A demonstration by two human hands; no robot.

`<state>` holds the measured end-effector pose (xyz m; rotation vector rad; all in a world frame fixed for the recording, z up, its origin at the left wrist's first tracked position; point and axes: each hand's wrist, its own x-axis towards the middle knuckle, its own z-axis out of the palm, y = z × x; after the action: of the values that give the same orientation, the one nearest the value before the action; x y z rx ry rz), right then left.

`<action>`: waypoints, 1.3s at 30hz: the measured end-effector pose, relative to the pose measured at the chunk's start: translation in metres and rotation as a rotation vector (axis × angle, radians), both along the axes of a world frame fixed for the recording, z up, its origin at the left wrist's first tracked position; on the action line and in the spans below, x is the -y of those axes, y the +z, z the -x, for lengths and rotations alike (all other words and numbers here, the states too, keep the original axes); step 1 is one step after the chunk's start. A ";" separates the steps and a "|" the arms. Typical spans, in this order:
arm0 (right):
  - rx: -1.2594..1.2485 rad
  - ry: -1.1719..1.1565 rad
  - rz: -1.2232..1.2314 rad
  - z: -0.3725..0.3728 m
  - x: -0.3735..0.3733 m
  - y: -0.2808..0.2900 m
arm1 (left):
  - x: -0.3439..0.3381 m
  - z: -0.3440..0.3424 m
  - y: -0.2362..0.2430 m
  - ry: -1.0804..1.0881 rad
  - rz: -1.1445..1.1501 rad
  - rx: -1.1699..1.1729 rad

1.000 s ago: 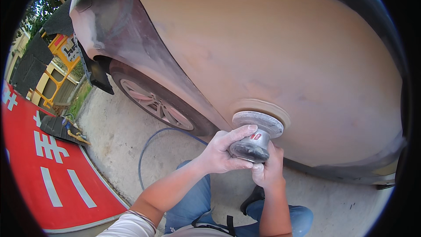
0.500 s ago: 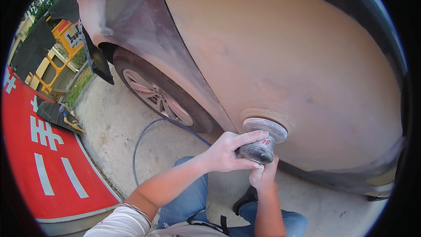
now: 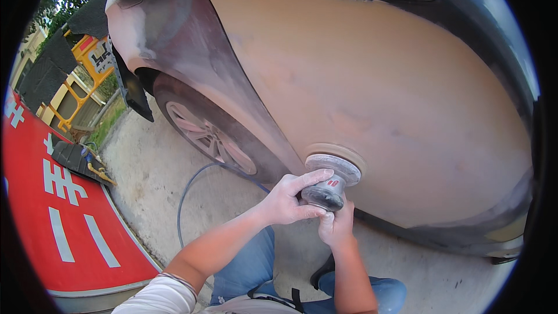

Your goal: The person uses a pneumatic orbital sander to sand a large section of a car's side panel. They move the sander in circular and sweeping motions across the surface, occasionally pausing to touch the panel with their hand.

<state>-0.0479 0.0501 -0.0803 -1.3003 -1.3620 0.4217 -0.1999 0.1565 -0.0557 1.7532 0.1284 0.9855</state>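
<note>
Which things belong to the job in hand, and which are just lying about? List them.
For the job:
sander in left hand, right hand against it
beige car panel
probably blue hose, link hidden

Seemingly lying about:
red board
black piece across its edge
yellow barrier, standing behind

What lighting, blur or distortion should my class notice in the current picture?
Head view: soft, diffuse light, no harsh glare on the matte tan car panel; head view: fisheye curvature bowing the long red board; head view: round grey sander clearly outlined.
</note>
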 end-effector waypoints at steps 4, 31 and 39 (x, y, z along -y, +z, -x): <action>0.018 -0.006 -0.035 0.002 -0.006 -0.004 | 0.001 0.006 -0.014 0.055 0.026 -0.078; -0.031 -0.013 -0.034 0.010 -0.017 0.048 | -0.012 0.001 0.064 0.040 0.104 0.117; -0.252 -0.100 0.017 0.008 0.015 0.006 | 0.008 -0.024 0.037 -0.040 -0.102 -0.106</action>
<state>-0.0559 0.0348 -0.0739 -1.2765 -1.0805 0.5110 -0.1755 0.1484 -0.0189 1.8952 0.1117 0.8831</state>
